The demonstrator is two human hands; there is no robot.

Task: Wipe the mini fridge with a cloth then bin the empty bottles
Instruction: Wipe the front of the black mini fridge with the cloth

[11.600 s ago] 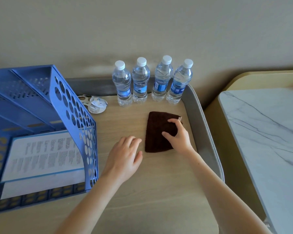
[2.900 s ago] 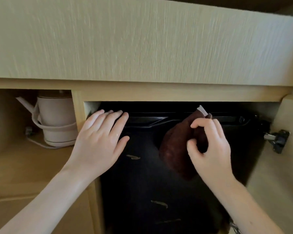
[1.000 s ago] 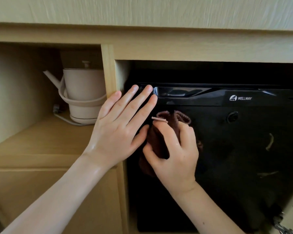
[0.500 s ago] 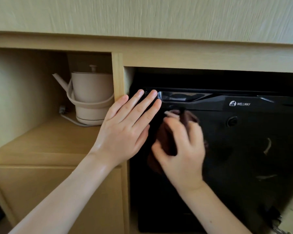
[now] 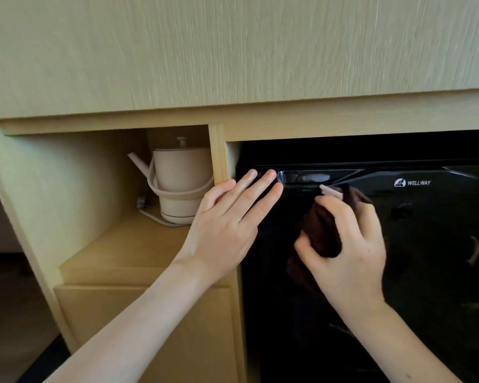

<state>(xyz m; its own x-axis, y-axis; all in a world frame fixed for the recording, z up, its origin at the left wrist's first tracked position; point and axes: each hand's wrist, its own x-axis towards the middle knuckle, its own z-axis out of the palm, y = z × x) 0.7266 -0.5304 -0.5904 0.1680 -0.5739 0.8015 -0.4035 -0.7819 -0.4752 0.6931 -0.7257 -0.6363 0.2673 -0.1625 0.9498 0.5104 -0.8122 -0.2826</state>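
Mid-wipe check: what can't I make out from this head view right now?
- Bottles and bin: outside the frame.
- Mini fridge right side and bottom: cut off by the frame edges.
- Cloth: mostly covered by the right hand.
- Fridge door under the left hand: covered.

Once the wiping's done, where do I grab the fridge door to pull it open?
Probably the recessed grip slot along the top edge of the fridge door. Hook fingertips in from the front: the glossy face below shows no knob. The left hand rests flat at that corner; the right hand holds the cloth.
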